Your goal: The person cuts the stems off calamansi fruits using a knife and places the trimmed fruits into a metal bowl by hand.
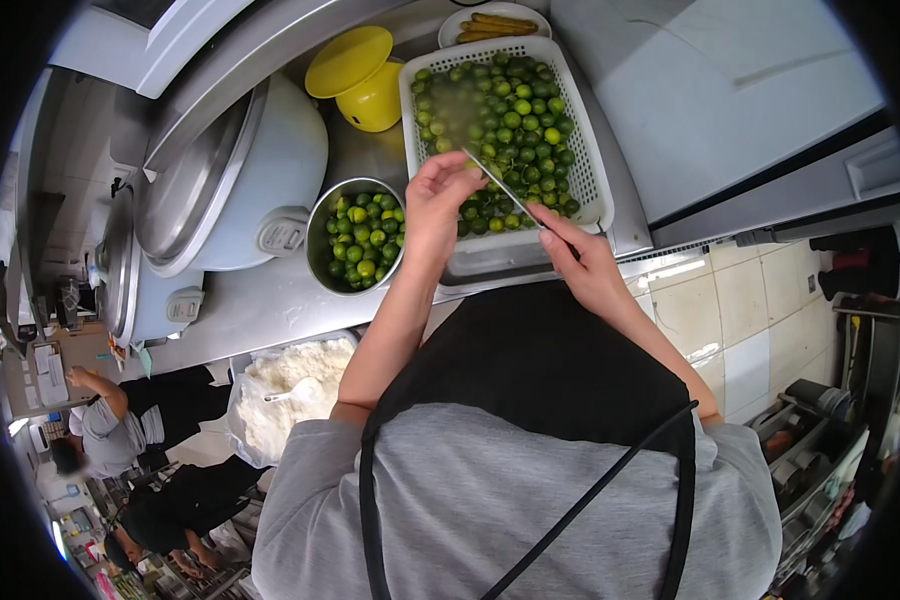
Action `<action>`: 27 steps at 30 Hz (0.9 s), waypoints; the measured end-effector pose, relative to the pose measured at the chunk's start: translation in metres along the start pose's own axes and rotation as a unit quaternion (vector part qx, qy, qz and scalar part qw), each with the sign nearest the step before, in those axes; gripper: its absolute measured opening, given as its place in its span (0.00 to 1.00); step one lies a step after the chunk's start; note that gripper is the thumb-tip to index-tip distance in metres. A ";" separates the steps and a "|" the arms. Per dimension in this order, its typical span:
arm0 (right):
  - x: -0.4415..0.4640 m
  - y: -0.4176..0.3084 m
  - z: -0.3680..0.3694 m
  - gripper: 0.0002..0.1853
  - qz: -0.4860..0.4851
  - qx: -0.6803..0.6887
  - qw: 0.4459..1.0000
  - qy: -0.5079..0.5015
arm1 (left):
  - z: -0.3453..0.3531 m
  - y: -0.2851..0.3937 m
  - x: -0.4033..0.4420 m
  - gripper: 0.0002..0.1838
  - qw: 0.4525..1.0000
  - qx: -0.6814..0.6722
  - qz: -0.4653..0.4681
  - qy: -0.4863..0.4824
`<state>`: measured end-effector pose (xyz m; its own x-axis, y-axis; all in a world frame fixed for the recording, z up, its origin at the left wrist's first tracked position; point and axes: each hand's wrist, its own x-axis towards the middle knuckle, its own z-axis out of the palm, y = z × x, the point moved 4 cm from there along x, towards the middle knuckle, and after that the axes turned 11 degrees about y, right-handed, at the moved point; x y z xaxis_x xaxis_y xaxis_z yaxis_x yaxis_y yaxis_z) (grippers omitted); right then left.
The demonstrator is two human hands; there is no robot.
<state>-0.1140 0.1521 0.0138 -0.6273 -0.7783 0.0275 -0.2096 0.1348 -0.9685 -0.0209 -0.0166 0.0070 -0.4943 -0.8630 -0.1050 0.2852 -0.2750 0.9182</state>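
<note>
My right hand (582,258) grips a knife (505,184) by its dark handle, the thin blade pointing up and left toward my other hand. My left hand (442,200) is closed in a pinch by the knife tip; what its fingers hold, if anything, is hidden. Both hands are over the near part of a white perforated basket (592,165) full of small green limes (530,120). Left of my left forearm stands a round metal pot (319,240) with more limes (363,240) in it.
Behind the pot are a yellow plastic container (370,100) and large lidded cookers (280,170). A plate (451,35) with brown sticks stands beyond the basket. Below the counter is a tub of white grains (295,375) with a scoop. Two other people (120,425) work at far left.
</note>
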 end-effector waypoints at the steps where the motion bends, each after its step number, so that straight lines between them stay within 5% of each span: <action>1: 0.001 -0.001 0.000 0.18 -0.006 -0.018 1.000 0.007 | 0.001 -0.001 -0.002 0.10 1.000 0.000 0.000 0.001; 7: 0.018 -0.001 -0.008 0.18 -0.005 -0.041 0.997 0.062 | 0.024 -0.014 -0.024 0.12 0.994 0.027 -0.036 -0.105; 14: -0.006 -0.009 -0.008 0.18 -0.056 -0.014 0.998 0.012 | -0.002 0.004 0.007 0.13 0.998 0.033 0.044 -0.010; 18: -0.003 -0.008 -0.007 0.17 0.007 -0.020 1.000 0.006 | 0.002 0.004 0.004 0.12 0.998 0.035 0.044 -0.009; 21: 0.008 -0.011 -0.005 0.17 -0.070 -0.042 0.996 0.043 | 0.010 -0.001 -0.004 0.12 0.997 0.057 0.036 -0.048; 27: 0.012 -0.012 -0.002 0.17 -0.072 -0.044 0.995 0.044 | 0.002 -0.002 -0.002 0.10 0.992 -0.084 -0.075 -0.053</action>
<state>-0.1210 0.1422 0.0264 -0.6487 -0.7370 0.1897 -0.3645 0.0822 -0.9276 -0.0227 -0.0137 0.0064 -0.6230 -0.7598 -0.1860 0.3311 -0.4716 0.8173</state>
